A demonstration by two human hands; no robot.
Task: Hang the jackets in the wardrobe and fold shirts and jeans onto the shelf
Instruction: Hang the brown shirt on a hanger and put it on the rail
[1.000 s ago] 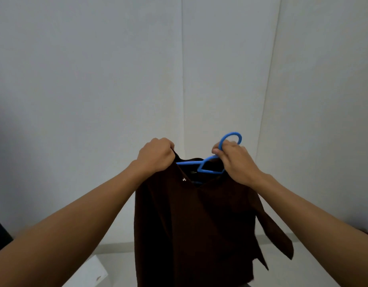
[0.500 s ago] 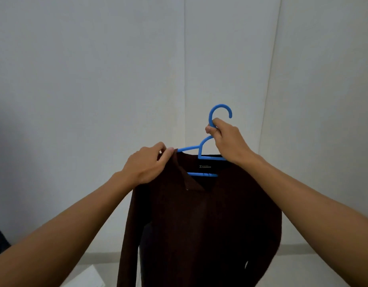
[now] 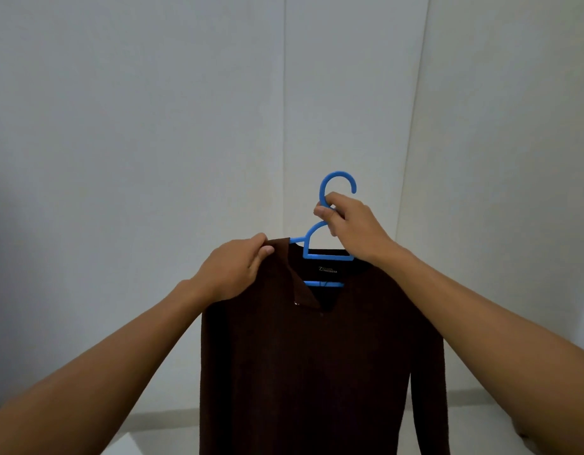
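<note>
**Both hands hold a brown top on a blue hanger**

Right hand (image 3: 353, 228) pinches the neck of the hanger (image 3: 326, 238), just under its hook, which stands upright with its opening to the right. Left hand (image 3: 234, 270) grips the top (image 3: 316, 366) at its left shoulder. The top hangs lengthwise straight down, collar uppermost, before a pale wall (image 3: 136, 126).
</note>
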